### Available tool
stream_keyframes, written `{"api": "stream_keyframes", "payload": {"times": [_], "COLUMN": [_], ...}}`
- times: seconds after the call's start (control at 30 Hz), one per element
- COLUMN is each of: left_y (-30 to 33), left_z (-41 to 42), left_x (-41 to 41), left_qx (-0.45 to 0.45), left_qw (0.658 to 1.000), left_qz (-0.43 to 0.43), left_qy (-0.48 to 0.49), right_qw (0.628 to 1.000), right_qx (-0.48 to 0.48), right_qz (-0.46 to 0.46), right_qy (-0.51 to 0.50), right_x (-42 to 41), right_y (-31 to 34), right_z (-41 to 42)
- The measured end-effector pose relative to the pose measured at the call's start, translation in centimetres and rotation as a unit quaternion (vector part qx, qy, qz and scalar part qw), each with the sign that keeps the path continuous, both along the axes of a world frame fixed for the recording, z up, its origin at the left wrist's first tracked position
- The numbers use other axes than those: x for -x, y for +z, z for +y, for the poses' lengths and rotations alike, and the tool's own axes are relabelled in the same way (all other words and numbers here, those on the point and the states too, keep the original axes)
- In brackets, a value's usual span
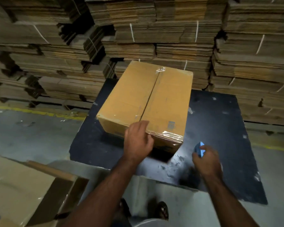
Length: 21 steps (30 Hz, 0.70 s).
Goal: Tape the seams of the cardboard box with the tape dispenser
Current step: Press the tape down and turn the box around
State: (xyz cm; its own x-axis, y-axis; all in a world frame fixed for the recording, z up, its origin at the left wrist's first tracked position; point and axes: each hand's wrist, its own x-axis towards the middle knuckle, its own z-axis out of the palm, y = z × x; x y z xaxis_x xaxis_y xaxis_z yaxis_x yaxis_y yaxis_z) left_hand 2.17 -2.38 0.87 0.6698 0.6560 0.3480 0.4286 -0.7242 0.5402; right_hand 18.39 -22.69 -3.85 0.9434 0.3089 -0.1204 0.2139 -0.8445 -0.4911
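Observation:
A closed brown cardboard box [133, 95] rests on a dark blue table [220, 122]. Its centre seam runs from the near edge to the far edge, with clear tape visible at the far end and along the near right corner. My left hand [138, 141] lies on the box's near edge, fingers curled over the corner by the seam. My right hand [206, 159] hovers over the table to the right of the box, closed around a blue tape dispenser [199, 149] that is mostly hidden by the fingers.
Tall stacks of flattened, tied cardboard [154, 30] fill the background behind the table. An open cardboard box [23, 190] sits at the lower left on the grey floor [31, 136]. A yellow floor line [39, 112] runs along the stacks. My feet show below the table edge.

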Motion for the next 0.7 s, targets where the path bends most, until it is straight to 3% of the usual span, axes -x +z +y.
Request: {"api": "stream_keyframes", "payload": {"times": [0.07, 0.13, 0.23, 0.33, 0.47, 0.57, 0.7], "left_y": [0.9, 1.6, 1.6, 0.1, -1.0, -1.4, -2.0], "left_z": [3.7, 7.4, 12.7, 17.1, 19.1, 19.4, 21.0], "left_x": [2.1, 4.3, 7.2, 9.3, 10.8, 11.0, 11.0], "left_qx": [0.101, 0.208, 0.317, 0.45, 0.639, 0.703, 0.733], "left_qw": [0.985, 0.94, 0.865, 0.807, 0.692, 0.661, 0.633], "left_qz": [-0.053, -0.102, -0.15, -0.106, -0.106, -0.073, -0.109], "left_qy": [0.128, 0.25, 0.359, 0.368, 0.319, 0.252, 0.222], "right_qw": [0.991, 0.972, 0.943, 0.91, 0.88, 0.861, 0.853], "right_qx": [-0.121, -0.198, -0.219, -0.157, -0.058, -0.013, 0.036], "right_qz": [-0.057, -0.101, -0.089, -0.093, -0.088, -0.099, -0.126], "right_qy": [0.017, 0.073, 0.233, 0.372, 0.463, 0.499, 0.505], "right_x": [1.5, 3.3, 6.5, 9.8, 13.1, 14.4, 15.4], "right_y": [2.1, 4.4, 6.4, 6.2, 5.4, 5.0, 4.8], "right_z": [2.9, 7.0, 14.4, 21.3, 28.2, 31.0, 32.3]}}
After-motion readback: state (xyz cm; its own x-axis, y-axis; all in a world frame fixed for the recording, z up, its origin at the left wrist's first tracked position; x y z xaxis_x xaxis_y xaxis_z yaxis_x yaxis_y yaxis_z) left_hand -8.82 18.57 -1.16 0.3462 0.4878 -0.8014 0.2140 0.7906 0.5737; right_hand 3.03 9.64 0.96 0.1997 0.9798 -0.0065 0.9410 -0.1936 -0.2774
